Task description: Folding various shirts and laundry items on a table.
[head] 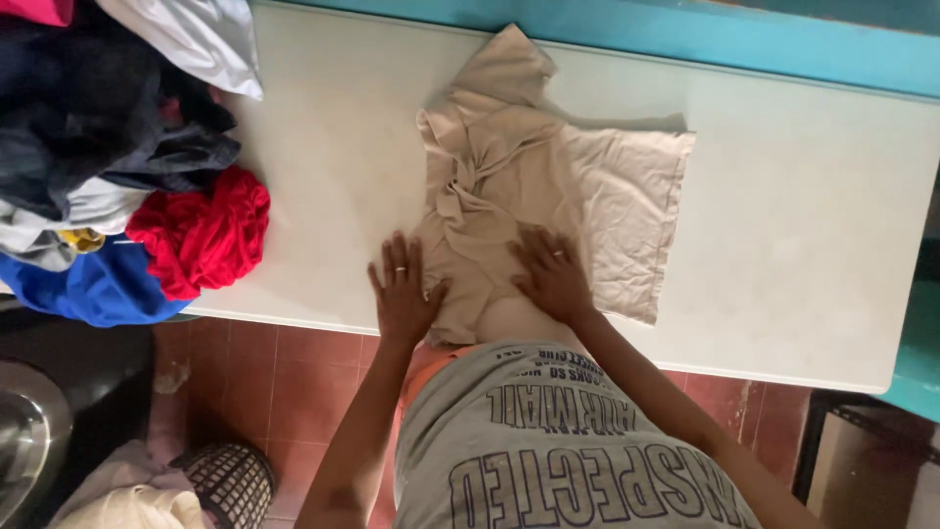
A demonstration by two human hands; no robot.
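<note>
item: beige shirt, partly folded, lying on the white table. its near hem hangs just over the table's front edge, under and between both hands; its collar end points away from the fingertips, toward the teal wall.

left hand: flat, palm down, fingers spread and extended, gripping nothing. it rests at the shirt's near left edge, fingertips partly on cloth, partly on bare table. a ring shows on one finger.

right hand: flat, palm down, fingers spread, gripping nothing. it presses on the shirt's near middle. to the right of these fingers a smoother folded panel lies flat; ahead of the left fingertips the cloth bunches into a twisted knot of creases.

step in hand, as a judgement: smoothing and pressing the garment flat partway through folding it; one side seems laid over, the bunched side is not yet tidy.

what the next move calls for, as a judgement: flattening the creased bundle ahead of the left fingers before any further fold, with both palms holding the hem so the cloth does not slide off the edge.

nearby: pile of clothes, well left of the left hand, with a red garment and a blue garment nearest; dark mesh basket on the red tiled floor below.
</note>
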